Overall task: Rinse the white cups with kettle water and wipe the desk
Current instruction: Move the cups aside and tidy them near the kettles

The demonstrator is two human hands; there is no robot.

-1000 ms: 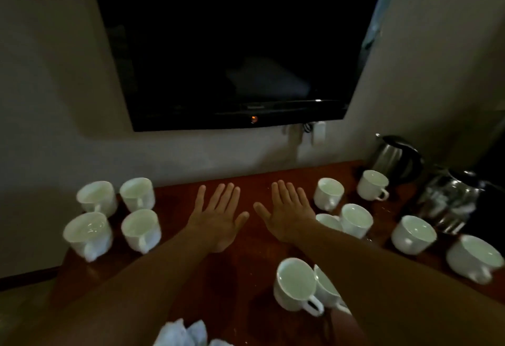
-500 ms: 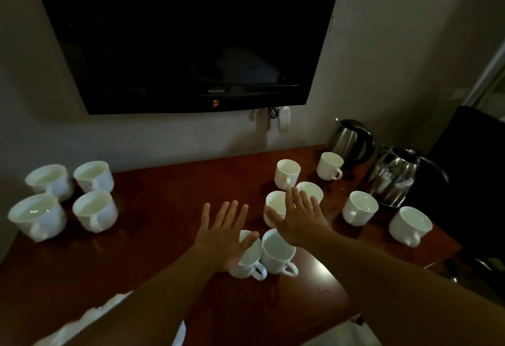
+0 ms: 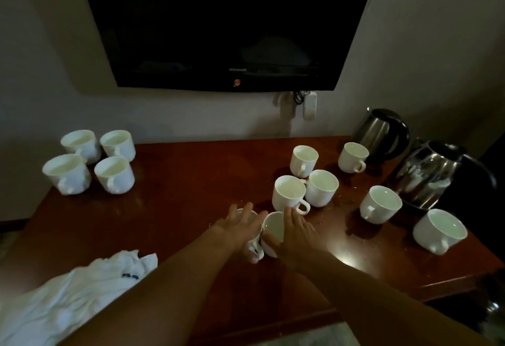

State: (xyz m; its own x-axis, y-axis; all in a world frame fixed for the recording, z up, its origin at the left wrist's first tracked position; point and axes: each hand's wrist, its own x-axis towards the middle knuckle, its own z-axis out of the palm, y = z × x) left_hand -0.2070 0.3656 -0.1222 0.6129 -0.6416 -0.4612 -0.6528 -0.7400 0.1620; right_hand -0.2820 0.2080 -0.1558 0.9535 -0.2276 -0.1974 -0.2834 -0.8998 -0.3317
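A second ago both hands hovered flat and apart over bare wood; now they have dropped onto the two white cups nearest the person. The left hand (image 3: 240, 229) lies over the left cup (image 3: 254, 241), fingers spread across its rim, with the handle showing just below the palm. The right hand (image 3: 295, 232) wraps the side of the right cup (image 3: 273, 226), thumb low on the near wall. Each grip looks only partly closed, and whether either has a firm hold I cannot tell.

The two cups touch each other between the hands. Just beyond the right grip stand two more cups (image 3: 289, 194), with others farther right toward the two kettles (image 3: 426, 173). Four cups (image 3: 114, 174) sit well to the left of the left grip, and a white cloth (image 3: 68, 299) lies near the left forearm on the table (image 3: 191, 181).

Judging by this, rinsing has not begun; the person seems to be gathering cups first
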